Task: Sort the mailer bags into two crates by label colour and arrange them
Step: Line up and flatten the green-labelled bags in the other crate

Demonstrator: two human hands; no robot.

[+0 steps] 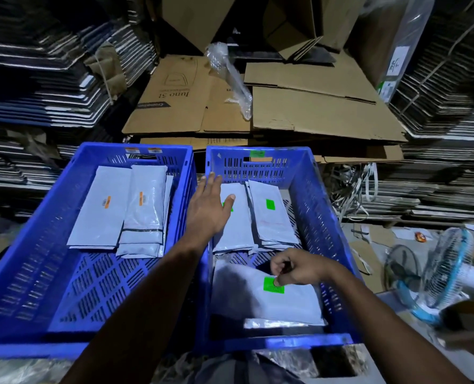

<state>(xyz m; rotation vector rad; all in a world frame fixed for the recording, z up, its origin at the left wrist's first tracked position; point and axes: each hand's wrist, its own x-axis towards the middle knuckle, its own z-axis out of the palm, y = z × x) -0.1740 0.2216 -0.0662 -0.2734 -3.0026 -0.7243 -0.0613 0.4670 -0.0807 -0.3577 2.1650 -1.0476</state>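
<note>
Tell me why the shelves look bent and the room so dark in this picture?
Head view: the wide-angle lens bows the cardboard stacks at the edges; light is dim, falling mostly on the blue crates; the fan at right is motion-smeared; the left hand shades the mailer beneath.

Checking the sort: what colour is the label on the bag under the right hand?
Bright green, clearest in the head view.

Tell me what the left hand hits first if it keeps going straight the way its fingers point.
Probably the far wall of the right crate: the left hand reaches flat over the green-label mailer bags, fingers aimed at that slotted wall. Depth is unclear.
</note>
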